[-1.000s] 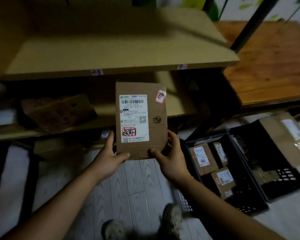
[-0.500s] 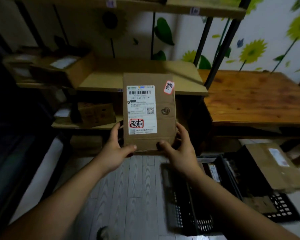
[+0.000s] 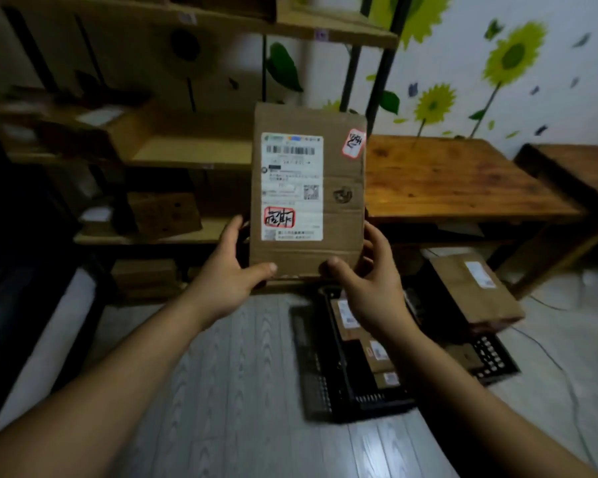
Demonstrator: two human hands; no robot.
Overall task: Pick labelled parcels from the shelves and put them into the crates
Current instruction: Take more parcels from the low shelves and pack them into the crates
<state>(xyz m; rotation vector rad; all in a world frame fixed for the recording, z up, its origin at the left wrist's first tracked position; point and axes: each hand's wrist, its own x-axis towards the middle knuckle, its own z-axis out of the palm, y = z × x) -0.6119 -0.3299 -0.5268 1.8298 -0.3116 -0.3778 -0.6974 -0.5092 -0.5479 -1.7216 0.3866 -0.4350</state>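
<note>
The left hand [image 3: 227,270] and right hand [image 3: 370,288] each clamp a lower corner of an upright brown parcel [image 3: 342,222], thumbs on its front and fingers curled behind, holding it in mid-air at the centre of view. At its 5 o'clock, on the floor, a black crate [image 3: 311,357] holds several small labelled parcels [image 3: 347,315]. A second crate [image 3: 491,357] at 4 o'clock has a large cardboard parcel [image 3: 477,291] lying across its top. Shelves [image 3: 187,157] bearing a few boxes stand at 9 o'clock and a wooden table [image 3: 456,181] at 3 o'clock. The white shipping label [image 3: 292,186] shows a barcode, a QR code and red-framed handwriting too blurred to read. A red-edged sticker [image 3: 354,143] sits at the parcel's 1 o'clock corner.
</note>
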